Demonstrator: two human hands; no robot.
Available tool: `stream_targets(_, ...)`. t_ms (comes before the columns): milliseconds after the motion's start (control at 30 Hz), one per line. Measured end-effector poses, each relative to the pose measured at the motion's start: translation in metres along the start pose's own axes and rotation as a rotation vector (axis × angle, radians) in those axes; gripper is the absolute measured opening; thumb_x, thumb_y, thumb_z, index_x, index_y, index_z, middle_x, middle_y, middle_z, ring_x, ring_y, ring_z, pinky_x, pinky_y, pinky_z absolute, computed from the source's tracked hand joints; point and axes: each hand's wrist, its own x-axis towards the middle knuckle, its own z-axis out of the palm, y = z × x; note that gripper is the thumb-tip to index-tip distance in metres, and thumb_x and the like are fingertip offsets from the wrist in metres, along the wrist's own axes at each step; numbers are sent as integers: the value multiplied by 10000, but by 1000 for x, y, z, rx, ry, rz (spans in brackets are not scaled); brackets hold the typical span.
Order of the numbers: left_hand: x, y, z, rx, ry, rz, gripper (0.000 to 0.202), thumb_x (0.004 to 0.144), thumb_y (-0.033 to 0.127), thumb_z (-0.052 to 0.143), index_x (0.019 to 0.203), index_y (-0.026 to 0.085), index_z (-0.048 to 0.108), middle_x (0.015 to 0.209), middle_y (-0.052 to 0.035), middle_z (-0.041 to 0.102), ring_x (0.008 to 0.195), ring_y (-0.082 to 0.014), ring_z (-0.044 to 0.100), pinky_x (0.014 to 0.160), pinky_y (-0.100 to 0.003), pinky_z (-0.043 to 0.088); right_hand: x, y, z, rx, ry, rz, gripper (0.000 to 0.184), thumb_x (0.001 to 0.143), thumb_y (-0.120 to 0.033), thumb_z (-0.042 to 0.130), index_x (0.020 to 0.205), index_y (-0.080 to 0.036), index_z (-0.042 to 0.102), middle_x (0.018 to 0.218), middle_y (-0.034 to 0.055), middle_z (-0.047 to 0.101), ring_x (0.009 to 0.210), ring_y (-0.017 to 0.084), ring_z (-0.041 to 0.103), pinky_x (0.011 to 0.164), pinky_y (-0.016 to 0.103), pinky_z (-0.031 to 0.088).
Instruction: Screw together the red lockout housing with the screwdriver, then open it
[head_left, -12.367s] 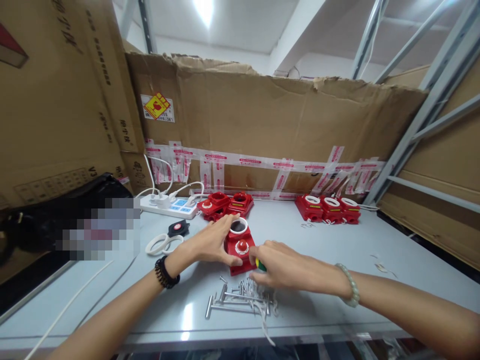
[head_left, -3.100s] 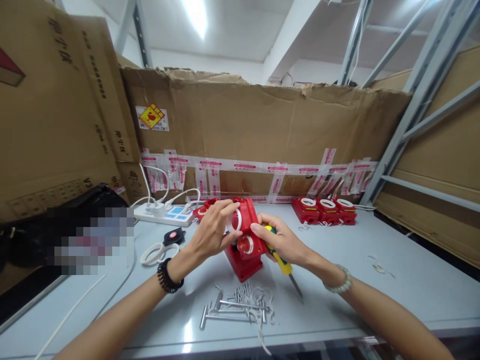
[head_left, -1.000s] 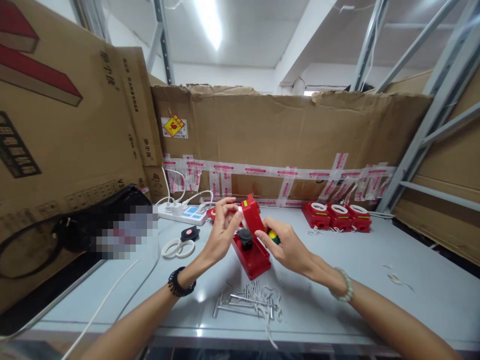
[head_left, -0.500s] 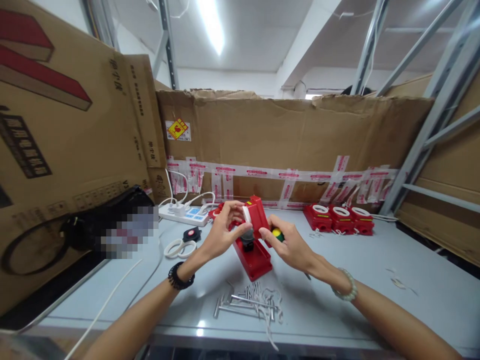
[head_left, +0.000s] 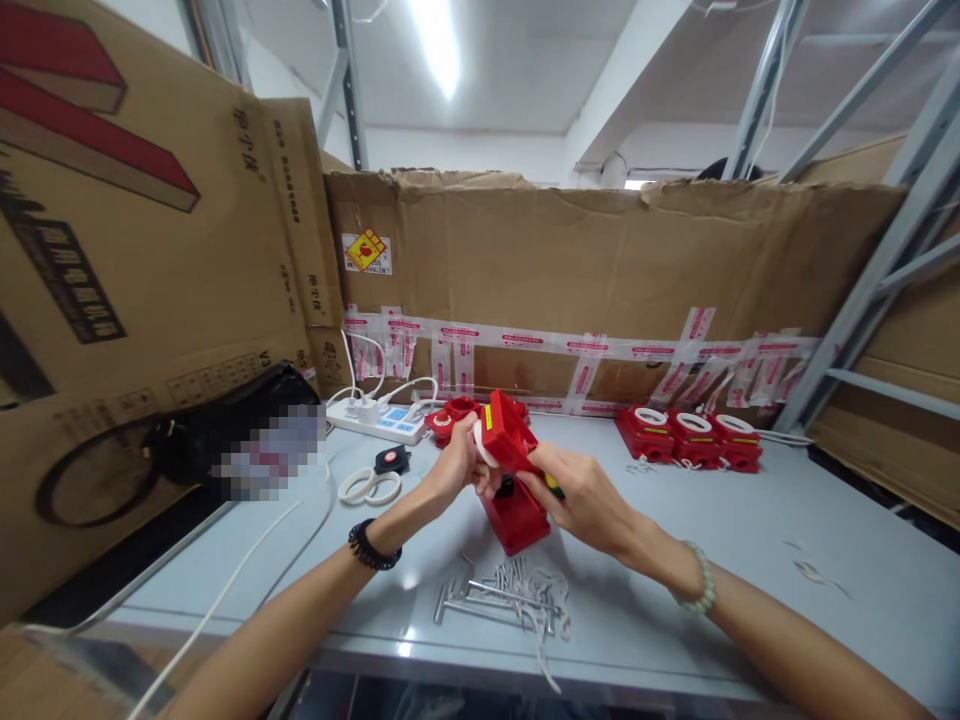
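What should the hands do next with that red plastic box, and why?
Probably lift the red plastic lid fully away from the red plastic base. The left hand and right hand both grip the lid, which is tilted up, while the base rests on the grey table, so the two parts look nearly apart.

A pale grey table (head_left: 750, 560) carries the work. Near its front edge lies a loose pile of metal screws (head_left: 499, 598) with white scraps among them. Just behind that pile rests a red box base (head_left: 517, 515). To the left lie white-handled scissors (head_left: 369, 487), a small black switch with a red button (head_left: 391, 459), and a white power strip (head_left: 375, 420) at the cardboard wall. Three red units with white rings (head_left: 690, 435) sit in a row at the back right, and more red housings (head_left: 454, 412) at the back centre. A white cable (head_left: 225, 590) trails over the left side.
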Motion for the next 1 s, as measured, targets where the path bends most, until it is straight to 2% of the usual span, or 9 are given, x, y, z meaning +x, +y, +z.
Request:
stream_targets(100, -4, -1, 3, 170, 162, 367, 455, 840, 576, 439, 1068, 182, 448, 848, -33, 625, 694, -155, 613, 616, -260, 473, 1, -2, -4, 99, 33, 115, 167, 920, -241, 435, 757, -203, 430, 667, -13, 498, 558, 112, 413, 538, 238, 321)
stream_targets(167, -8, 0, 5, 318, 183, 597, 491, 798, 435, 616, 1172, 225, 377, 1103, -66, 568, 955, -192, 592, 799, -308, 475, 2, -3, -7, 163, 43, 182, 206, 911, -254, 453, 721, -209, 390, 639, -30, 458, 542, 104, 379, 528, 236, 308)
stream_targets(267, -13, 2, 7, 393, 95, 665, 507, 809, 323, 651, 1210, 235, 354, 1197, -91, 511, 1034, -208, 557, 880, -344, 448, 4, -4, -11, 274, 46, 245, 230, 911, -276, 457, 711, -210, 365, 627, -44, 426, 540, 96, 366, 531, 228, 317)
stream_targets(467, -6, 6, 9, 162, 79, 525, 347, 838, 474, 574, 1017, 192, 478, 856, -16, 581, 746, -145, 569, 728, -271, 451, 5, -2, -11, 263, 49, 197, 204, 910, -258, 455, 725, -208, 387, 644, -39, 446, 551, 97, 379, 535, 227, 319)
stream_targets(600, -5, 24, -1, 42, 15, 309, 470, 871, 599, 330, 844, 168, 515, 636, 14, 503, 550, -124, 487, 568, -244, 404, 3, -1, -11, 152, 59, 115, 175, 901, -220, 455, 736, -208, 399, 661, -27, 461, 553, 103, 374, 530, 238, 305)
stream_targets(667, -11, 39, -20, 278, -28, 249, 452, 854, 584, 376, 901, 169, 549, 712, -14, 556, 631, -153, 525, 612, -260, 417, 3, -1, -12, 161, 62, 136, 195, 903, -227, 457, 722, -212, 385, 644, -32, 452, 538, 100, 361, 516, 236, 300)
stream_targets(767, -28, 54, -63, 945, -5, 232, 377, 804, 505, 536, 1035, 214, 598, 943, -50, 612, 859, -220, 547, 750, -292, 412, 4, -3, -14, 164, 60, 146, 209, 908, -243, 450, 715, -214, 376, 640, -32, 446, 536, 102, 352, 514, 240, 297)
stream_targets(833, -38, 53, -92, 1252, -29, 88, 414, 754, 484, 586, 1071, 220, 615, 889, -50, 604, 840, -242, 552, 766, -317, 414, 4, -4, -14, 156, 48, 149, 208, 912, -253, 445, 719, -214, 378, 644, -29, 449, 538, 104, 347, 519, 246, 295)
stream_targets(1000, -50, 32, -136, 1448, -51, -104, 405, 662, 358, 626, 1041, 218, 648, 947, -57, 601, 917, -260, 557, 824, -321, 435, 4, -3, -12, 149, 10, 172, 207, 916, -272, 438, 723, -212, 392, 649, -25, 468, 538, 106, 347, 521, 249, 296)
